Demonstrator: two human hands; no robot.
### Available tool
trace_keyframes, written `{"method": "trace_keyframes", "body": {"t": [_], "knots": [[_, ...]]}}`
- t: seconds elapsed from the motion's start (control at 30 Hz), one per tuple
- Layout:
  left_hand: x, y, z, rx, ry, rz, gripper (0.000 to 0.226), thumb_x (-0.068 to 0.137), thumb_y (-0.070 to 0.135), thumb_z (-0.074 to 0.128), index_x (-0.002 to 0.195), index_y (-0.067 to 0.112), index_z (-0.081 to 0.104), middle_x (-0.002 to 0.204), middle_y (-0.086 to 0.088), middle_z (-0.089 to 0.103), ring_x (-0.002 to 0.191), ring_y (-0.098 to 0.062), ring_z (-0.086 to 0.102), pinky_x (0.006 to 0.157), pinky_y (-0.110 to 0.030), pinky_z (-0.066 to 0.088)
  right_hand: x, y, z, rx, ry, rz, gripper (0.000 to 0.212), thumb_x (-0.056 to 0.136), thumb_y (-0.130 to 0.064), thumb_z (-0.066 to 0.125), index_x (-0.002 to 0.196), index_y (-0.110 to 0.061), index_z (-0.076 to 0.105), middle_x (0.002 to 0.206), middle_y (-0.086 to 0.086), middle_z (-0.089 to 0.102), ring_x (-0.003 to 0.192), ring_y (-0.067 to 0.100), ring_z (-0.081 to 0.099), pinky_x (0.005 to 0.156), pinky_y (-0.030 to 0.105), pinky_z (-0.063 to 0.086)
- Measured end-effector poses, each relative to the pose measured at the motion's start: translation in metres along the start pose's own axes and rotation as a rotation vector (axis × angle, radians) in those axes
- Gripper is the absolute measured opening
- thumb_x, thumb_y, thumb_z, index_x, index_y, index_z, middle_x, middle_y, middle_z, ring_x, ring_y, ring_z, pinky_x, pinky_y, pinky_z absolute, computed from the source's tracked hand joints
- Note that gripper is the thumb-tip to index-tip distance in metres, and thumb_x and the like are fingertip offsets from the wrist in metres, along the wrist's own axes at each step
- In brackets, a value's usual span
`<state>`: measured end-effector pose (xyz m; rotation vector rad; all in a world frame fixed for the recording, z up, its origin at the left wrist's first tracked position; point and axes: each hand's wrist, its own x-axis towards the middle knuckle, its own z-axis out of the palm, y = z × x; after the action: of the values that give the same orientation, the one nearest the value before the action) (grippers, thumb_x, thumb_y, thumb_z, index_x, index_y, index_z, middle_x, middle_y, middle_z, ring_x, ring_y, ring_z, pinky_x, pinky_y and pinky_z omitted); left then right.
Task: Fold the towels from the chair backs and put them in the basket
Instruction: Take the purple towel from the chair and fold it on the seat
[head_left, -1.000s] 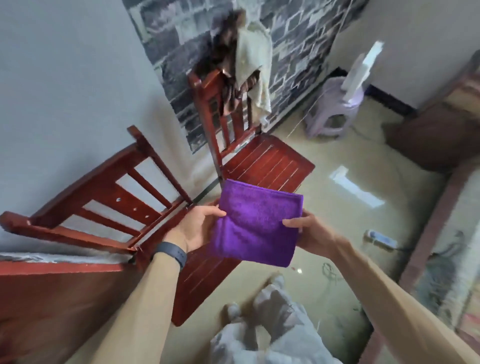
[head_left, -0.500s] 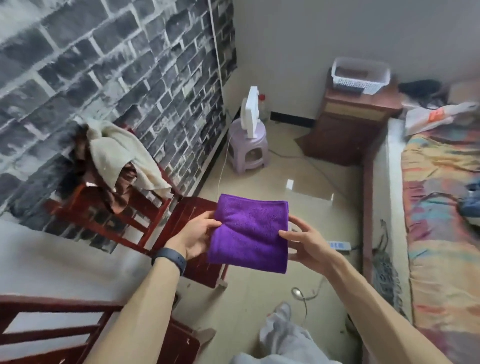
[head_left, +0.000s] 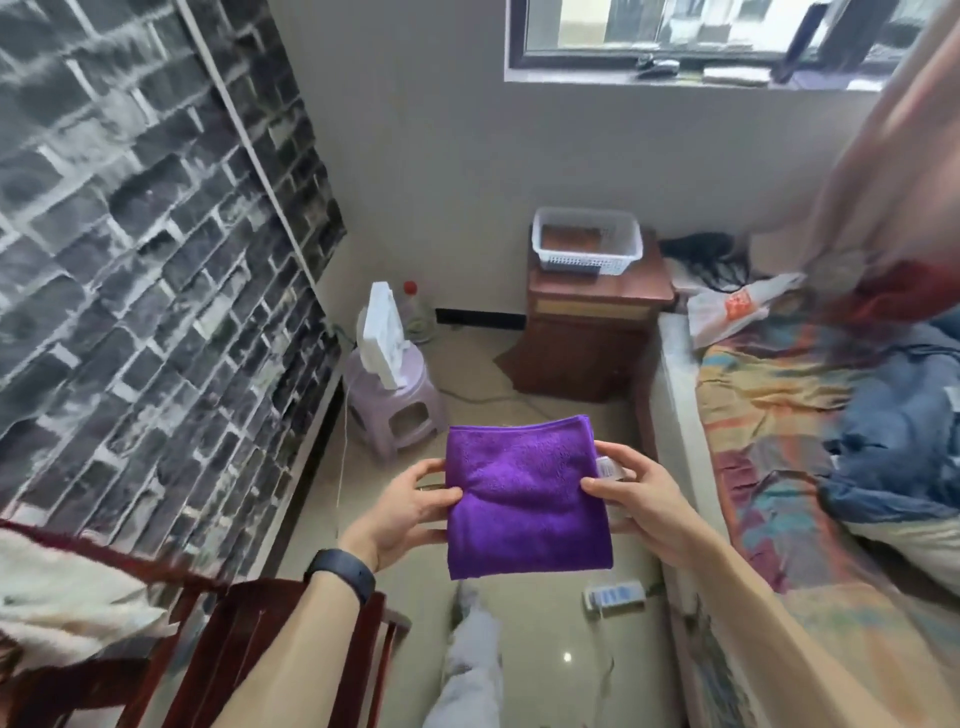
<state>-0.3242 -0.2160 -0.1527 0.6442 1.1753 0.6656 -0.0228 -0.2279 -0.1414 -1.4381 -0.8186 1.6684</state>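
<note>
The folded purple towel (head_left: 524, 499) hangs in the air at the centre of the view, a neat square held flat between both hands over the floor. The left hand (head_left: 402, 512) has its grip pinched on the towel's 9 o'clock edge, thumb on top and fingers behind. The right hand (head_left: 641, 501) pinches the 3 o'clock edge the same way, beside a small white label. At 12 o'clock, well apart from the towel, a white basket (head_left: 587, 248) sits on a brown nightstand (head_left: 587, 338). At 10 o'clock stands a lilac stool (head_left: 400, 410). At 8 o'clock a cream towel (head_left: 62, 597) drapes over a red chair (head_left: 234, 654). A bed (head_left: 810, 467) runs along 3 o'clock.
</note>
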Motion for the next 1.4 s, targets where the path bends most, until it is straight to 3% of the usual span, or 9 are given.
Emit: {"method": "trace_keyframes", "body": {"t": [0.2,0.3,0.6,0.87,1.1,1.17,1.27,1.33,1.4], "knots": [[0.138,0.094,0.011,0.072,-0.039,-0.031,0.04,0.091,0.0,0.064,0.127,0.015,0.054,0.103,-0.008,0.072,0.092,-0.026,0.068,0.07,-0.04,0.057,0.119,-0.062,-0.021,0.044,0.106,-0.019,0.045,0.08,-0.001,0.079,0.112,-0.032,0.073,0.105,0.01,0.076,0.095,0.03,0.075,0.066,0.045,0.06],[0.198,0.142,0.022,0.199,0.028,-0.041,0.035,0.093,0.0,0.06,0.125,0.016,0.055,0.098,-0.008,0.07,0.077,-0.022,0.066,0.064,-0.033,0.053,0.176,-0.091,-0.026,0.072,0.16,0.0,0.043,0.081,0.001,0.077,0.109,-0.032,0.074,0.107,0.011,0.075,0.091,0.028,0.076,0.066,0.043,0.06],[0.355,0.233,0.049,0.337,0.057,-0.206,0.032,0.096,0.0,0.053,0.123,0.016,0.054,0.093,-0.008,0.064,0.066,-0.016,0.054,0.06,-0.027,0.048,0.318,-0.143,-0.066,0.097,0.282,0.163,0.042,0.084,-0.003,0.075,0.115,-0.03,0.069,0.111,0.005,0.075,0.091,0.025,0.076,0.064,0.04,0.06],[0.547,0.318,0.103,0.369,0.082,-0.28,0.027,0.095,-0.001,0.049,0.117,0.012,0.057,0.096,-0.008,0.063,0.077,-0.023,0.056,0.069,-0.032,0.053,0.513,-0.218,-0.154,-0.007,0.262,0.298,0.035,0.088,-0.003,0.067,0.116,-0.025,0.066,0.107,0.002,0.075,0.08,0.018,0.075,0.061,0.035,0.058],[0.712,0.401,0.155,0.505,0.158,-0.337,0.024,0.09,-0.003,0.044,0.102,0.013,0.056,0.071,-0.004,0.051,0.049,-0.015,0.043,0.066,-0.032,0.05,0.684,-0.296,-0.224,-0.053,0.278,0.369,0.03,0.09,-0.007,0.064,0.115,-0.024,0.063,0.1,0.003,0.073,0.077,0.019,0.071,0.06,0.032,0.057],[0.751,0.41,0.162,0.52,0.236,-0.295,0.028,0.089,-0.002,0.046,0.109,0.014,0.056,0.078,-0.008,0.06,0.057,-0.023,0.054,0.068,-0.037,0.052,0.724,-0.305,-0.234,-0.057,0.292,0.359,0.033,0.091,-0.006,0.064,0.118,-0.025,0.061,0.105,0.002,0.071,0.083,0.018,0.071,0.055,0.03,0.056],[0.796,0.41,0.162,0.617,0.328,-0.249,0.036,0.088,0.006,0.054,0.124,0.013,0.056,0.101,-0.011,0.068,0.097,-0.034,0.066,0.091,-0.043,0.055,0.773,-0.303,-0.242,-0.031,0.279,0.377,0.036,0.093,-0.007,0.062,0.122,-0.028,0.058,0.11,0.002,0.07,0.088,0.019,0.072,0.055,0.033,0.058],[0.815,0.41,0.16,0.685,0.348,-0.222,0.037,0.091,0.013,0.056,0.128,0.013,0.055,0.1,-0.001,0.067,0.101,-0.027,0.064,0.094,-0.039,0.053,0.798,-0.297,-0.246,-0.011,0.295,0.38,0.037,0.094,-0.006,0.062,0.124,-0.028,0.058,0.107,0.002,0.071,0.081,0.018,0.073,0.053,0.033,0.057],[0.827,0.407,0.16,0.787,0.361,-0.211,0.038,0.093,0.018,0.054,0.132,0.016,0.052,0.113,-0.004,0.066,0.107,-0.028,0.062,0.096,-0.039,0.052,0.815,-0.29,-0.247,-0.018,0.293,0.386,0.037,0.095,-0.009,0.062,0.125,-0.03,0.057,0.109,0.002,0.071,0.084,0.02,0.073,0.054,0.032,0.056]]}}
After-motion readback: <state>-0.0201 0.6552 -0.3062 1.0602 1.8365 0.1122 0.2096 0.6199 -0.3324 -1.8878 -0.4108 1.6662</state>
